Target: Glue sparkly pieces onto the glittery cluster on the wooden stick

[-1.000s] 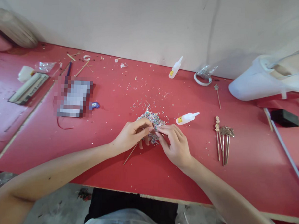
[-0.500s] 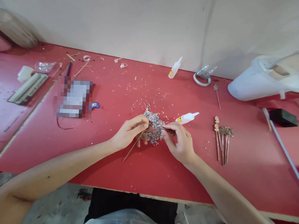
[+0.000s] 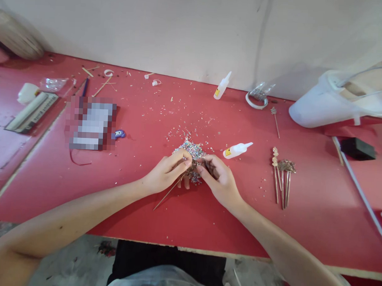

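Note:
My left hand (image 3: 168, 171) is closed on a hair stick, pinching its ornamental bronze head between thumb and forefinger. The thin metal shaft (image 3: 167, 196) slants down toward the table's front edge. My right hand (image 3: 220, 178) is closed round dark, slim tweezers (image 3: 213, 169), mostly hidden in the palm, with their tips at the ornament. The fingertips of both hands nearly meet. Just behind and under them lies a heap of small multicoloured rhinestones (image 3: 193, 150), partly covered by the fingers.
Glue bottles (image 3: 236, 150) lie and stand beyond my right hand. Several finished-looking hair sticks (image 3: 283, 185) lie to the right, with another single one (image 3: 276, 121) behind. A roll of tape (image 3: 256, 101), a white bucket (image 3: 322, 100) and a black block (image 3: 358, 148) are farther right. A knife box (image 3: 32, 113) lies left.
My right hand has moved left, bringing the tweezers up to the ornament in my left hand. The left hand keeps its hold on the hair stick. The view has shifted slightly.

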